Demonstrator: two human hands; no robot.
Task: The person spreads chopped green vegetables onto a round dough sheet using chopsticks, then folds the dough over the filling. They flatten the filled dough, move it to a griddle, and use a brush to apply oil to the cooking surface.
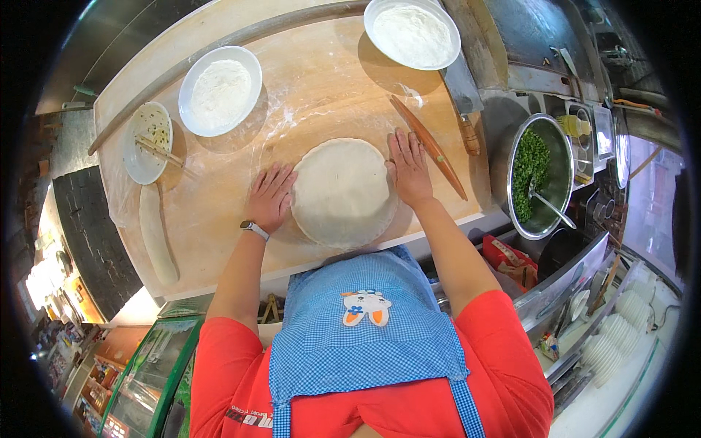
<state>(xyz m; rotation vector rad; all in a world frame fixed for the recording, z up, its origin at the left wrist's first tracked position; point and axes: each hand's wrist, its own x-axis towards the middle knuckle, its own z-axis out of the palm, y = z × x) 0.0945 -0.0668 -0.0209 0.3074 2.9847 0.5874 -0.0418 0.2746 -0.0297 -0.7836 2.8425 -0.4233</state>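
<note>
Between my hands lies a large round, flat dough pie [345, 191] with a crimped edge, resting on a floured wooden board [213, 208]. My left hand [271, 197] is palm down at its left edge, with the thumb side against the dough. On the opposite side, my right hand [409, 169] is also palm down, its thumb at the dough's rim. Neither hand grips anything. Just right of my right hand is a tapered wooden rolling pin [430, 148]. What is inside or under the dough is hidden.
Two bowls of white flour [220, 93] [412, 35] stand farther back. A bowl with chopsticks [148, 143] and a dough roll [156, 235] are left. A long wooden pole [219, 44] lies behind. At right are a cleaver [463, 87] and a metal bowl [553, 219] of chopped greens.
</note>
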